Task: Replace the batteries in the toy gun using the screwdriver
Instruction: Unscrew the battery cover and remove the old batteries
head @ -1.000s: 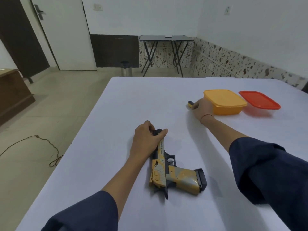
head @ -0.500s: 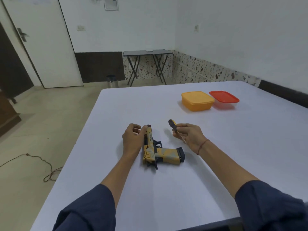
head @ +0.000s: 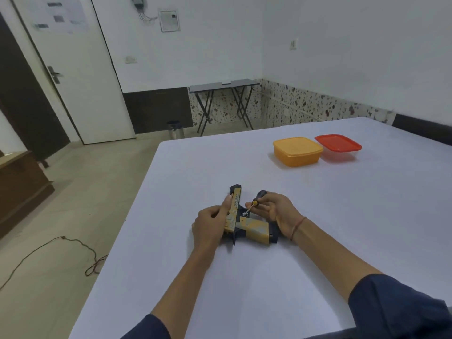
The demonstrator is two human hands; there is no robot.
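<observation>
A yellow and dark blue toy gun point(head: 254, 230) lies on its side on the white table point(head: 244, 277), barrel pointing away and grip toward the right. My left hand point(head: 210, 226) grips the gun along its slide, thumb on top. My right hand point(head: 276, 210) holds a small screwdriver point(head: 256, 200) with a black and yellow handle. Its metal tip points down at the gun's body near the trigger. No batteries are visible.
An orange lidded box point(head: 297, 151) and a clear box with a red lid point(head: 338, 145) stand at the far right of the table. The table's left edge drops to the floor, where a cord point(head: 49, 250) lies. A folding table point(head: 223, 104) stands by the far wall.
My right hand picked up the screwdriver beside the orange box and brought it back to the gun, its tip now at the gun's body. My left hand stayed on the gun. My head rose.
</observation>
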